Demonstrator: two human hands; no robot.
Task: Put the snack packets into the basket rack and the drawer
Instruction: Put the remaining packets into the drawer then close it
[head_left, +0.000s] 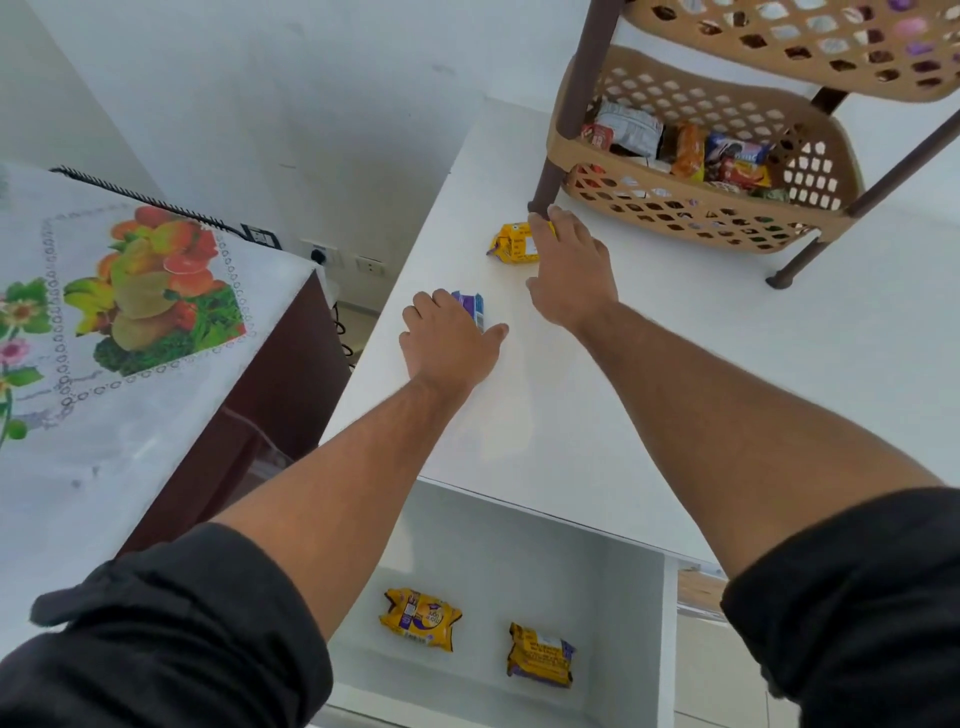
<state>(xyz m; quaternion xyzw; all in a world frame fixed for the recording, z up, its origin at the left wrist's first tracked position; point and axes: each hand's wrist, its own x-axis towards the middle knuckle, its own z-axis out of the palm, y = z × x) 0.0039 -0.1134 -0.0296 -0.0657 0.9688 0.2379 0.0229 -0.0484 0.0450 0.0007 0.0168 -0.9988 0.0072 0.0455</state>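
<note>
On the white tabletop (649, 364), the left hand (449, 345) grips a purple foil snack packet (470, 306); the right hand (571, 270) closes on a yellow one (511, 244).

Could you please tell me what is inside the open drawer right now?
Two yellow packets lie apart on the drawer floor. The arms and the countertop hide its other parts.
</note>
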